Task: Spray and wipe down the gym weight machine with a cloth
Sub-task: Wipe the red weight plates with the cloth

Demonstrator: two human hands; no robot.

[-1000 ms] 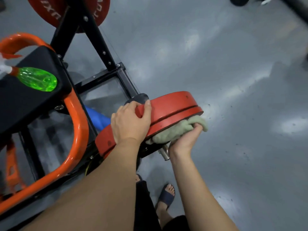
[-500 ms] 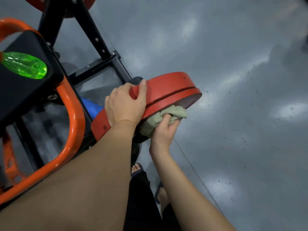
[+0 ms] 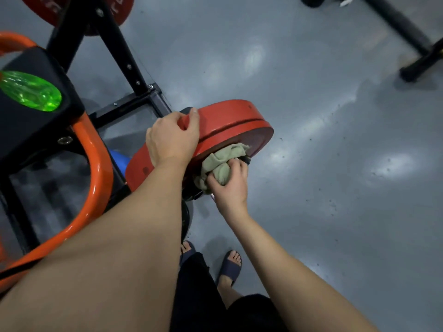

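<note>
A red weight plate [image 3: 230,121] hangs on the machine's side peg, seen edge-on at the centre. My left hand [image 3: 172,137] grips its upper rim, thumb hooked over the edge. My right hand [image 3: 230,180] holds a bunched pale green cloth [image 3: 223,161] against the plate's outer face, low down near the hub. A green spray bottle [image 3: 31,94] lies on the black pad [image 3: 31,125] at the left, its nozzle out of frame.
An orange curved tube [image 3: 96,178] and black frame bars [image 3: 122,53] of the machine fill the left. Another red plate [image 3: 119,8] sits at the top left. A black equipment leg [image 3: 407,29] crosses the top right. Grey floor [image 3: 335,188] lies to the right; my sandalled feet [image 3: 230,267] below.
My right hand has slid the cloth from the plate's far lower edge back toward me and down near the hub. My left hand has kept its grip on the rim.
</note>
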